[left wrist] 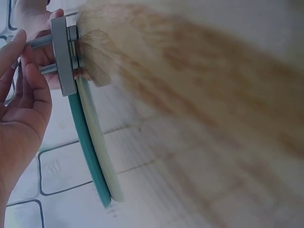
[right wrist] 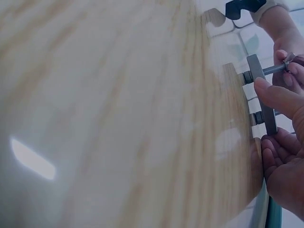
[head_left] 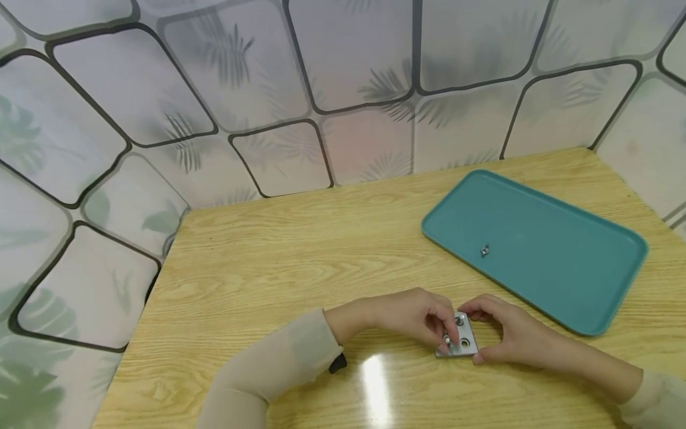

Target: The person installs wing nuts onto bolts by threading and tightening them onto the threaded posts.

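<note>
While right hand [head_left: 518, 335] grips plate [head_left: 465, 329], tray [head_left: 546, 256] beyond

lit evenly in head view; marked with white glare on worktop [head_left: 295, 256], again in right wrist view; heavily blurred across right of left wrist view.

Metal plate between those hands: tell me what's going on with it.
A person's right hand holds the metal plate by its edges. The left hand pinches what looks like a wing nut at the end of one of the bolts standing through it. A small metal piece lies on the teal tray beyond the right hand.
</note>
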The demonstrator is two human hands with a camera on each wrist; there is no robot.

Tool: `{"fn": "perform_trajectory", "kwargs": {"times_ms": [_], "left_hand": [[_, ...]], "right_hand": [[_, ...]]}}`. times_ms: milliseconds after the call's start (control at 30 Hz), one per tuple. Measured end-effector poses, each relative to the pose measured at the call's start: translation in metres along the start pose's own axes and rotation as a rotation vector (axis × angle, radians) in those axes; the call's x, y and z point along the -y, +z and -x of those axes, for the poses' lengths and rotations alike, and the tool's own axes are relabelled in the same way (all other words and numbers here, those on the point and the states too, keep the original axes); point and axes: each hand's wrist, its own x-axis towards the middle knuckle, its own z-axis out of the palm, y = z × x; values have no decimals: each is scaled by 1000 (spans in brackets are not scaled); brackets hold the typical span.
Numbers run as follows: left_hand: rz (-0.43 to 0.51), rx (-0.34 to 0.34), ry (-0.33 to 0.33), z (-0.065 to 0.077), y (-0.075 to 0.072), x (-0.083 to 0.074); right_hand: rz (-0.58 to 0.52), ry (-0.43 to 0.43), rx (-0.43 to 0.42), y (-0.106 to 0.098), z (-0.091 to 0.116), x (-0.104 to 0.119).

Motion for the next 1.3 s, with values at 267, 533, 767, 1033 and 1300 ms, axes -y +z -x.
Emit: {"fn": "perform_trajectory", "kwargs": {"times_ms": [267, 533, 767, 1033, 1300], "left_hand": [[-12, 6, 19, -2, -2, 1], [80, 64, 11, -5, -5, 2], [185, 107, -25, -7, -7, 4], [52, 26, -60, -4, -6, 0], [148, -290, -188, 13, 15, -9]], "right_hand": [[-1, -5, 1, -1, 1, 1], [62, 22, -28, 0, 2, 2], [69, -4, -22, -1, 1, 2], [38, 22, -6, -3, 1, 4], [32, 5, -13, 0, 1, 2]]}}
